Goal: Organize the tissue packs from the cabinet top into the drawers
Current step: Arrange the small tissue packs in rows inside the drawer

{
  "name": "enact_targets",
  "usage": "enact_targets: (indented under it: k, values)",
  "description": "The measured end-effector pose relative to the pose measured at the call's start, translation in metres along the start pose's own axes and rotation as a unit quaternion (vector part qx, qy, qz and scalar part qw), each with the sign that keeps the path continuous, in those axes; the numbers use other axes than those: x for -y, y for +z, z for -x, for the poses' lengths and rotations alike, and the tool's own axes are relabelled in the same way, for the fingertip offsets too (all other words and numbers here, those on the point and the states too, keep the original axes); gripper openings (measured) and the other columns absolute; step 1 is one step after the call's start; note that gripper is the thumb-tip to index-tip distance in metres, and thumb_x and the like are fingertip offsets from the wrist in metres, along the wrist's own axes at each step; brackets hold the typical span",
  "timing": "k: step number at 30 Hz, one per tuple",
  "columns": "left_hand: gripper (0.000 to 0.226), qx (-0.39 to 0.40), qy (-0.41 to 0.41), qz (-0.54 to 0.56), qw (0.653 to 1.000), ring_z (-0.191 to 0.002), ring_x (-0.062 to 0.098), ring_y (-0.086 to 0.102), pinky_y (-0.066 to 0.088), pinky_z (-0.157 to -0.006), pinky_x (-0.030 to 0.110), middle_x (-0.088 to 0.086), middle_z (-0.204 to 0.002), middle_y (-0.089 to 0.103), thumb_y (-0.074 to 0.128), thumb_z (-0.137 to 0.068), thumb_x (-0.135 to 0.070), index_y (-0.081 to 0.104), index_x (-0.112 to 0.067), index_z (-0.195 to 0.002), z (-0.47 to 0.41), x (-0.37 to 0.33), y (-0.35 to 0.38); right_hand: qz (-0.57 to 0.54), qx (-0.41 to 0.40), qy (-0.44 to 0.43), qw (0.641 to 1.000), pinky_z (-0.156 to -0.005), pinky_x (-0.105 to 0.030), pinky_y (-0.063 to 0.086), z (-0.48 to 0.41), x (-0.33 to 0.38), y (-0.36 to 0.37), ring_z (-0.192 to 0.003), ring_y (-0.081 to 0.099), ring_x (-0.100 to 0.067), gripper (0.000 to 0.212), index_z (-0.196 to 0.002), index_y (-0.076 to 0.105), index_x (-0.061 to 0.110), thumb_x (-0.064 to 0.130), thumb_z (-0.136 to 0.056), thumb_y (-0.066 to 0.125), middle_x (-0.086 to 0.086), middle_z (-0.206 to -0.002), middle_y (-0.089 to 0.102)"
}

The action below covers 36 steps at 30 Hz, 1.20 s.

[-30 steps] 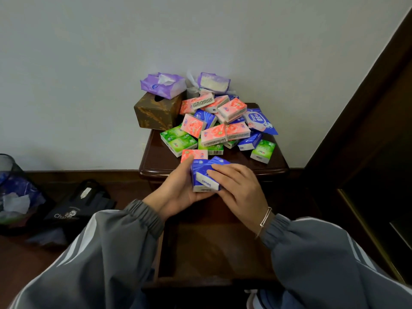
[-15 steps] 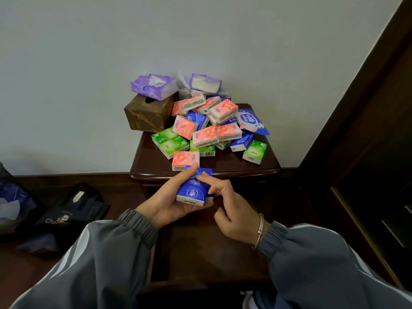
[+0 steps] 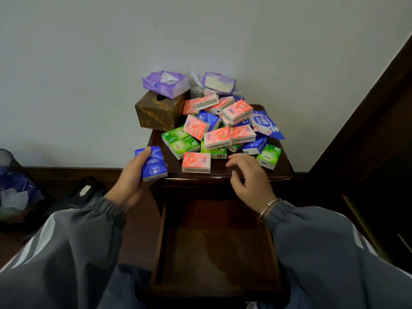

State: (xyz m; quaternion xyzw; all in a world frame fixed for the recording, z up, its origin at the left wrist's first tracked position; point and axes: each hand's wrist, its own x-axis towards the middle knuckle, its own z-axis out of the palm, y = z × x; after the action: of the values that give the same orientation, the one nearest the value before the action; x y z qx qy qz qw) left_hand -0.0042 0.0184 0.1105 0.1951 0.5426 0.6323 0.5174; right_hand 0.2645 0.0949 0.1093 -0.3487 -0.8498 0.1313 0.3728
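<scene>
A heap of pink, green and blue tissue packs (image 3: 217, 136) covers the dark wooden cabinet top (image 3: 283, 172). My left hand (image 3: 131, 181) grips blue tissue packs (image 3: 153, 163) just left of the cabinet's front corner. My right hand (image 3: 249, 177) hovers with loosely spread fingers over the front edge, holding nothing, just right of a lone pink pack (image 3: 196, 162). A green pack (image 3: 268, 156) lies beside its fingertips. Below my hands the top drawer (image 3: 273, 248) stands pulled out, and no packs show inside it.
A brown tissue box (image 3: 156, 112) with a purple soft pack (image 3: 166, 83) on it sits at the back left against the wall. A mesh bin (image 3: 13, 186) and a black bag (image 3: 80, 195) stand on the floor at left. Dark furniture (image 3: 379, 134) rises at right.
My hands have parted. The left one carried the blue packs out to the left of the cabinet, and the right one let go and rose toward the pile.
</scene>
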Motion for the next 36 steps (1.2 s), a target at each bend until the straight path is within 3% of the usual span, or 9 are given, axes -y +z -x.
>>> enact_targets:
  k: [4, 6, 9, 15, 21, 25, 30, 33, 36]
  values:
    - [0.049, -0.048, 0.0, 0.041, 0.998, -0.084, 0.019, 0.065, 0.049, -0.094, 0.038, 0.01, -0.095, 0.069, 0.056, -0.092, -0.042, 0.055, -0.005, -0.125, -0.018, -0.005, -0.02, 0.084, 0.087, -0.075, 0.99, -0.089, -0.036, 0.044, -0.048, 0.042, 0.042, -0.102, 0.054, -0.025, 0.026, -0.104, 0.059, 0.009, 0.013, -0.079, 0.053, -0.008, -0.107, 0.06]
    - [0.052, -0.046, -0.011, 0.037, 0.998, -0.087, 0.022, 0.065, 0.047, -0.098, 0.04, 0.015, -0.103, 0.067, 0.056, -0.092, -0.041, 0.054, -0.003, -0.126, -0.021, -0.003, -0.023, 0.152, 0.148, -0.065, 0.975, -0.093, -0.038, 0.041, -0.071, 0.058, 0.066, -0.109, 0.05, -0.027, 0.032, -0.113, 0.055, 0.01, 0.02, -0.083, 0.05, -0.008, -0.116, 0.055]
    - [0.051, -0.035, -0.005, 0.028, 0.999, -0.088, 0.022, 0.067, 0.052, -0.092, 0.038, 0.017, -0.108, 0.068, 0.058, -0.091, -0.041, 0.057, -0.002, -0.124, -0.023, -0.001, -0.025, 0.222, 0.185, -0.027, 0.957, -0.1, -0.039, 0.037, -0.093, 0.07, 0.097, -0.125, 0.04, -0.029, 0.043, -0.127, 0.046, 0.013, 0.028, -0.087, 0.05, -0.009, -0.133, 0.046]
    - [0.054, -0.019, -0.024, 0.027, 0.999, -0.095, 0.024, 0.068, 0.051, -0.095, 0.038, 0.012, -0.1, 0.074, 0.057, -0.089, -0.05, 0.063, -0.004, -0.116, -0.03, 0.004, -0.041, 0.256, 0.209, 0.032, 0.943, -0.115, -0.045, 0.021, -0.117, 0.066, 0.133, -0.142, 0.017, -0.036, 0.065, -0.145, 0.023, 0.015, 0.039, -0.091, 0.05, -0.014, -0.155, 0.019]
    - [0.048, 0.002, -0.01, 0.057, 0.998, -0.095, 0.02, 0.071, 0.057, -0.086, 0.033, 0.009, -0.104, 0.074, 0.057, -0.088, -0.05, 0.063, -0.011, -0.114, -0.034, 0.011, -0.049, 0.257, 0.316, 0.015, 0.913, -0.118, -0.045, 0.013, -0.123, 0.057, 0.155, -0.146, 0.008, -0.031, 0.069, -0.15, 0.009, 0.013, 0.043, -0.096, 0.039, -0.011, -0.159, 0.007]
    - [0.044, -0.002, -0.015, 0.095, 0.995, -0.095, 0.019, 0.072, 0.054, -0.089, 0.033, 0.009, -0.105, 0.074, 0.057, -0.09, -0.047, 0.063, -0.012, -0.115, -0.035, 0.013, -0.052, 0.204, 0.336, -0.05, 0.918, -0.119, -0.041, 0.013, -0.122, 0.052, 0.149, -0.146, 0.011, -0.026, 0.062, -0.149, 0.018, 0.016, 0.03, -0.096, 0.046, -0.007, -0.158, 0.014]
    - [0.035, -0.003, -0.004, 0.102, 0.995, -0.089, 0.02, 0.071, 0.05, -0.094, 0.038, 0.008, -0.098, 0.075, 0.058, -0.089, -0.045, 0.065, -0.016, -0.107, -0.032, 0.012, -0.049, 0.086, 0.32, -0.085, 0.94, -0.114, -0.036, 0.022, -0.117, 0.049, 0.128, -0.139, 0.03, -0.026, 0.046, -0.135, 0.045, 0.012, 0.014, -0.091, 0.055, -0.008, -0.147, 0.04]
    - [0.04, -0.018, -0.003, 0.103, 0.994, -0.098, 0.024, 0.067, 0.048, -0.098, 0.04, 0.01, -0.104, 0.073, 0.059, -0.088, -0.045, 0.062, -0.015, -0.115, -0.031, 0.008, -0.053, 0.124, 0.273, -0.095, 0.949, -0.113, -0.039, 0.024, -0.115, 0.046, 0.124, -0.139, 0.031, -0.024, 0.048, -0.132, 0.048, 0.018, 0.031, -0.087, 0.06, -0.003, -0.143, 0.046]
    - [0.049, -0.02, -0.006, 0.098, 0.995, -0.104, 0.026, 0.066, 0.05, -0.097, 0.04, 0.012, -0.11, 0.071, 0.061, -0.086, -0.047, 0.059, -0.014, -0.121, -0.03, 0.004, -0.058, 0.19, 0.209, -0.026, 0.959, -0.108, -0.041, 0.029, -0.118, 0.045, 0.124, -0.134, 0.036, -0.024, 0.074, -0.136, 0.039, 0.025, 0.054, -0.074, 0.066, -0.001, -0.144, 0.043]
